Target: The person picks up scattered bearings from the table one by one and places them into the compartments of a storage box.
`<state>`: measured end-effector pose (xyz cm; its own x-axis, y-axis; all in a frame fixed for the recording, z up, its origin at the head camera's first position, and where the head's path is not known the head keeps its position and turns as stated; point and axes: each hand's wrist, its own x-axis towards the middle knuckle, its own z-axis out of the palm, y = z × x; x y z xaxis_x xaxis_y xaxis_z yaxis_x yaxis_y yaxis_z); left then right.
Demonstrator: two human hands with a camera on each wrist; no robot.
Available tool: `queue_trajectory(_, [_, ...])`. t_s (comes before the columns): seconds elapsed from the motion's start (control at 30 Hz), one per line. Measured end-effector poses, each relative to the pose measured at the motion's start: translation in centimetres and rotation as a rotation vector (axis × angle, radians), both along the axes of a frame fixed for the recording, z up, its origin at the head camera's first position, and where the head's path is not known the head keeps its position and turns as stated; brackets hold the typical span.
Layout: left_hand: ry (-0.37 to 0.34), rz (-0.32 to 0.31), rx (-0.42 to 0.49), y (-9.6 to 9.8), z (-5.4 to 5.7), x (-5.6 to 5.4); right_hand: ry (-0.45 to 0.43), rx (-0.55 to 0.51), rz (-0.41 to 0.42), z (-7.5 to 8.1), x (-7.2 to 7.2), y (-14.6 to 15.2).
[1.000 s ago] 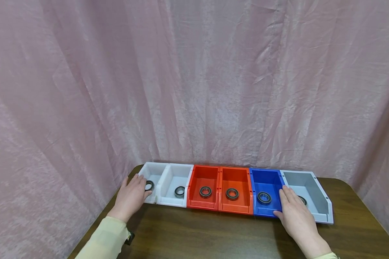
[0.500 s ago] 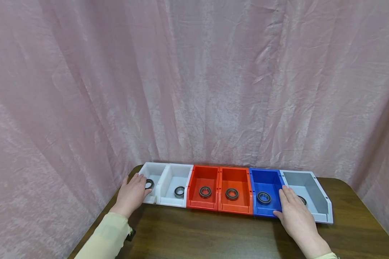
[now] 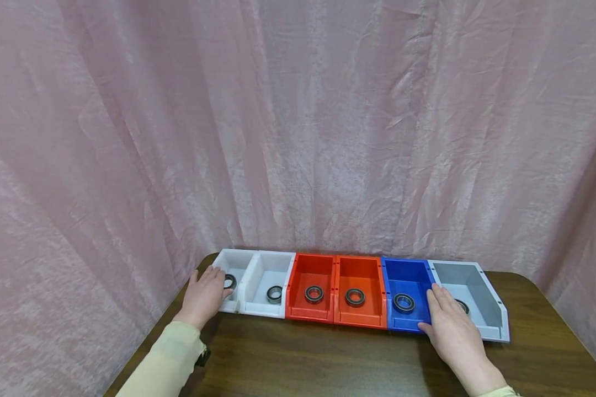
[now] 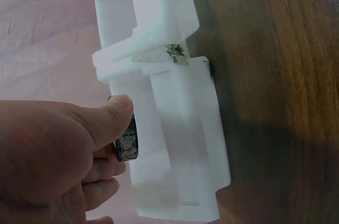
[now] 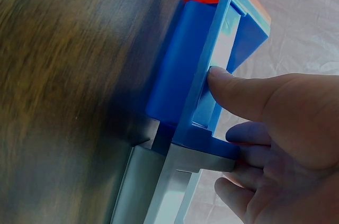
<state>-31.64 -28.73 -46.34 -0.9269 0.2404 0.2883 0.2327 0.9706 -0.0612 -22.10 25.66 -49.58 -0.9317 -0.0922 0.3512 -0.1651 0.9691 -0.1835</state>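
Note:
At the far-left white bin (image 3: 235,259), my left hand (image 3: 202,298) has its thumb against a ball bearing (image 4: 127,142) and its fingers behind it. The left wrist view shows that bearing edge-on, pinched at the bin's mouth. My right hand (image 3: 452,328) lies over the divide between the blue bin (image 3: 412,270) and the grey bin (image 3: 491,309), fingers extended in the head view. Its thumb (image 5: 233,89) points across the blue bin's front, with nothing seen in its grasp. A bearing (image 3: 404,303) lies in the blue bin; another bearing (image 3: 462,306) in the grey bin is partly hidden by the hand.
Between the hands stand a second white bin (image 3: 274,267), a red bin (image 3: 315,267) and an orange bin (image 3: 359,267), each with one bearing. All the bins form a row on a brown wooden table (image 3: 318,358). A pink curtain (image 3: 328,138) hangs behind.
My left forearm and wrist have shifted slightly, while the left fingers stay by the bearing. The right hand and the bins look practically unchanged.

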Motion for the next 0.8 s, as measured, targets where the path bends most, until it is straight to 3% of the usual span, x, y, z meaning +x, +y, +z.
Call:
queue_trajectory(0.33, [-0.021,0.011,-0.01,-0.1,-1.0,-0.8,0.004,0.0,0.002,0.0,0.0,0.0])
queue_trajectory(0.8, [-0.034,-0.004,-0.018,0.3,-1.7,-1.0,0.016,0.0,0.004,-0.2,0.1,0.1])
